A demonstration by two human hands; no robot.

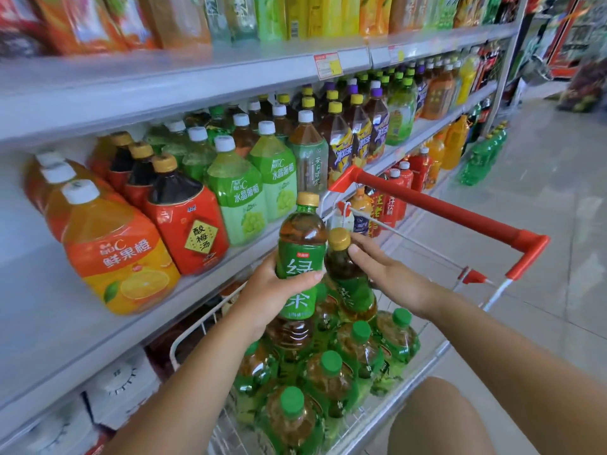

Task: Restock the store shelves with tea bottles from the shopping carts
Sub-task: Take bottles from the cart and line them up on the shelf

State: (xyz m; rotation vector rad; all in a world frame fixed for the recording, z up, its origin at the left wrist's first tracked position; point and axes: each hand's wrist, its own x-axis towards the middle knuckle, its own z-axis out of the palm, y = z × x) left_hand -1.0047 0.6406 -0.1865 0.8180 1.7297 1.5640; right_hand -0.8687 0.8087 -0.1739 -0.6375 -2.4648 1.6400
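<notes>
My left hand (279, 287) grips a large green-tea bottle (300, 254) with a gold cap and green label, held upright above the shopping cart (437, 353). My right hand (391, 274) holds a second gold-capped green-tea bottle (351, 277) by its neck, tilted, right beside the first. Below them, several tea bottles with green caps (328, 372) stand packed in the cart. The middle shelf (65, 339) on the left carries big bottles of orange, dark plum, green grape and tea drinks.
The cart's red handle (443, 208) crosses in front of me. White shelving runs along the left with an upper shelf (164, 77) and lower rows of red and orange bottles (423, 165). Tiled aisle floor (542, 192) opens to the right. My knee (437, 418) shows at the bottom.
</notes>
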